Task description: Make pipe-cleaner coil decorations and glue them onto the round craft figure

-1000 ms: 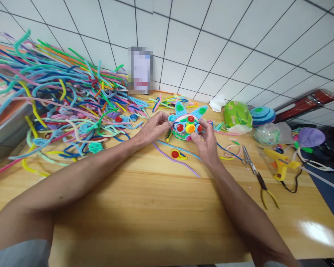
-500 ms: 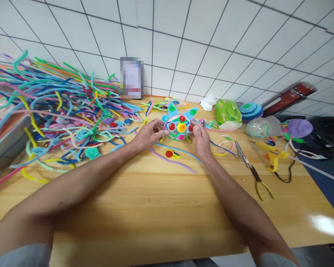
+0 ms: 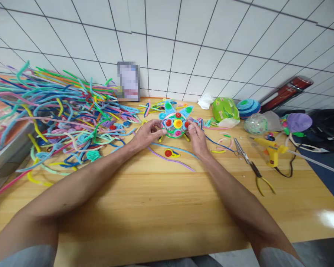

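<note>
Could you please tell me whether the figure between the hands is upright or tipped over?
The figure is upright: its two ears point up, and its yellow feet show below.

No lettering, brand or number is legible; pixelation obscures the upright, phone-like panel (image 3: 128, 82) standing beyond and to the left of the left hand (image 3: 147, 134).

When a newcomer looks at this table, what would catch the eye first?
Probably the colourful figure held between the left hand and right hand, with its pointed ears. Next comes the big tangle of pipe cleaners on the left. The yellow glue gun on the right might follow.
</note>
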Motion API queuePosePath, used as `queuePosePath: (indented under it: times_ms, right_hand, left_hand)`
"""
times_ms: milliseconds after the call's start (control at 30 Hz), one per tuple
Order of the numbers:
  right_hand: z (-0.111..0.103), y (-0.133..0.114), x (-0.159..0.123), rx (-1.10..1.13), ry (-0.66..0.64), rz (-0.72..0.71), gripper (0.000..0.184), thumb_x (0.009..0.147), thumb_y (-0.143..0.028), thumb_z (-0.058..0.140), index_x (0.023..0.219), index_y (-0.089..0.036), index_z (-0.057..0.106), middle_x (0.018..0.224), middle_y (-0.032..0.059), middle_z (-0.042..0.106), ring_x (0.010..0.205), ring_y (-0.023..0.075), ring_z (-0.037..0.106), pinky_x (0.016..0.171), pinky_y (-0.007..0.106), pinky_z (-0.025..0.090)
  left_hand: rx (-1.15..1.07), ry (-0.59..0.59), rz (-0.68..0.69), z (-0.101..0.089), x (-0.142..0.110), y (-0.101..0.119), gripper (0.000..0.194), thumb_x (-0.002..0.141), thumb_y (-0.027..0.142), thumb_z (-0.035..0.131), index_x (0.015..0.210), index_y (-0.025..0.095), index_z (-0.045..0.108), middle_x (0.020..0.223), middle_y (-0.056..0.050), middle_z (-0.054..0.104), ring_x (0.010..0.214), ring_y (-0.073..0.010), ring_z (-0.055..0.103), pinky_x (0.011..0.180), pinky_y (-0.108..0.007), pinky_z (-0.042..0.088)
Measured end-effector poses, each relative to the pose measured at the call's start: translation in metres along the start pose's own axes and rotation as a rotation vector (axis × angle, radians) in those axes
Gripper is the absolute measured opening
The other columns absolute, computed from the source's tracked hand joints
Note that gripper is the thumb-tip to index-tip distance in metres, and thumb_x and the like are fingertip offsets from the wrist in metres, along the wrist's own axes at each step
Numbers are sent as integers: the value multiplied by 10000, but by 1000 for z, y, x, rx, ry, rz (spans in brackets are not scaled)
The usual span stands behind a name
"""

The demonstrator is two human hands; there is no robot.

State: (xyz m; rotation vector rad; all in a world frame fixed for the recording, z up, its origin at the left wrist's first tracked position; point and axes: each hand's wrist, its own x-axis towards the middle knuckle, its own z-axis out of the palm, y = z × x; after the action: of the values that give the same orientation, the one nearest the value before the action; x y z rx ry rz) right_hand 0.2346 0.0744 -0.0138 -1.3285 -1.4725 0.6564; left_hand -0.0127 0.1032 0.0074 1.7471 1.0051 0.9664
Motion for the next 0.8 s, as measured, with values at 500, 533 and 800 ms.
queuePosePath:
  times_ms: [500,533,800]
  right_hand:
    - [3,-10,-1,-35,34,-42,661,952,-739,456,1289,-229,707,1326,96,725,1273,310,638,1131,508,470]
    - [4,-9,0,-29,37,-40,673,949,-748,449,1280,-222,709,1328,99,724,1274,308,637,1132,500,470]
    - [-7,-16,12,83,167,32,638,955,-730,414,1189,-197,675,1249,132,725,1102,253,691,1008,433,538]
  left_hand:
    - [31,29,-2,10,-1,-11,517,805,425,797,1205,199,559,860,31,609,587,-70,492,515,-203,384]
    - [33,28,3,9,-1,-11,520,800,428,802,1200,202,557,925,14,626,597,-67,501,521,-206,391]
    - [37,90,23,-2,-2,-10,557,908,593,641,1276,184,552,1120,-69,674,936,-166,648,786,-272,509]
